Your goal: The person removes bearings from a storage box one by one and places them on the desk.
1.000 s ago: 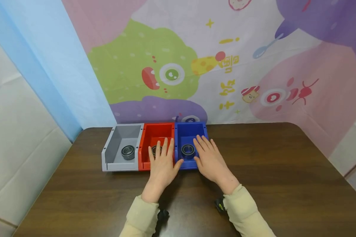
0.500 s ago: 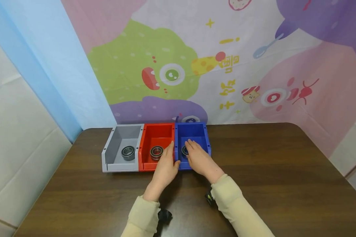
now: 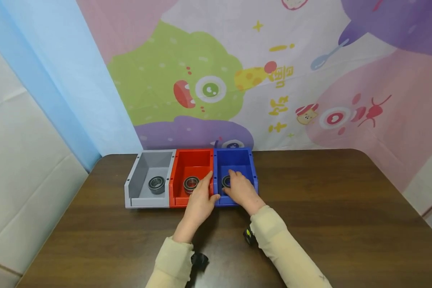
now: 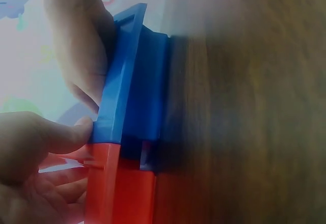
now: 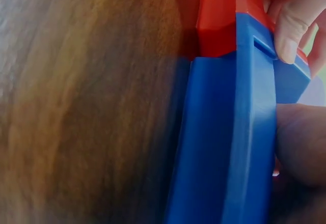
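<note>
bearing (image 3: 226, 181) in blue bin (image 3: 252, 170): mostly hidden by right hand (image 3: 239, 189) | wrist views: blurred

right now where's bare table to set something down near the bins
Bare wood lies right of the blue bin, out to the table's right edge, and along the near edge left of the left hand. It is crowded at the red bin and blue bin fronts, where the right hand reaches in.

A dark steel bearing (image 3: 226, 181) is seen lying flat inside the blue bin (image 3: 251, 168) (rightmost of three), partly covered at 3 o'clock.
</note>
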Demonstrator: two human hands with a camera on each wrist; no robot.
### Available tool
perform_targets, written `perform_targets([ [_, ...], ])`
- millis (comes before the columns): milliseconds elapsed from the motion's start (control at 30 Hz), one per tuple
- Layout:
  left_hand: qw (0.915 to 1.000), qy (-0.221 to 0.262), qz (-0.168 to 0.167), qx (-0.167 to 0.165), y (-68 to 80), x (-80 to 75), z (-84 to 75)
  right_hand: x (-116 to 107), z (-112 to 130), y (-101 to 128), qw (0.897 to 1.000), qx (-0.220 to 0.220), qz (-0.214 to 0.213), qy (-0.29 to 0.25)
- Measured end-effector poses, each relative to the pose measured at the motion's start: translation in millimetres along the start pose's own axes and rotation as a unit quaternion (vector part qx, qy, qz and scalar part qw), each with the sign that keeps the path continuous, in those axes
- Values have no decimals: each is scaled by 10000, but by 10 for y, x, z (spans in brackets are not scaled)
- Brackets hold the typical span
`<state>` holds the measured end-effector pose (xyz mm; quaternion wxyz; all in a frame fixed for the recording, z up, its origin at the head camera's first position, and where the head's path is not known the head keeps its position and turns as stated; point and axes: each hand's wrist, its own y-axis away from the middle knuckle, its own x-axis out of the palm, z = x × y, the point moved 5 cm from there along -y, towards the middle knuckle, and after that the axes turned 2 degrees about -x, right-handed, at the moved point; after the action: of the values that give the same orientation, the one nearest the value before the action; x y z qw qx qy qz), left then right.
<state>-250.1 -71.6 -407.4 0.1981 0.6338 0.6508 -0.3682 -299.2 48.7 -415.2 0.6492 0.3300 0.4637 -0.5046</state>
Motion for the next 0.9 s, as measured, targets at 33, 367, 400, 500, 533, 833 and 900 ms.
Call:
perform_targets([
  [33, 10000, 7, 0, -11, -1, 1, -1, 5, -10, -7, 10000, 43, -16, -54],
  [367, 9995, 201, 49, -253, -11, -1, 58, 14, -34, -17, 9987, 225, -103, -456],
  [400, 9994, 219, 52, -269, -12, -7, 62, 15, -34, -16, 9985, 233, -108, -483],
  [500, 9992, 264, 63, -298, -14, -23, 61, 10, -28, -15, 9982, 234, -135, -534],
  [533, 9992, 263, 70, -306, -13, -26, 56, 9, -27, -15, 9981, 231, -150, -542],
  [833, 9995, 148, 149, -242, -17, -21, 22, -29, -21, 17, 9966, 128, -546, -600],
  [900, 9996, 150, 147, -213, -14, -22, 14, -46, -21, 36, 9950, 39, -771, -629],
])
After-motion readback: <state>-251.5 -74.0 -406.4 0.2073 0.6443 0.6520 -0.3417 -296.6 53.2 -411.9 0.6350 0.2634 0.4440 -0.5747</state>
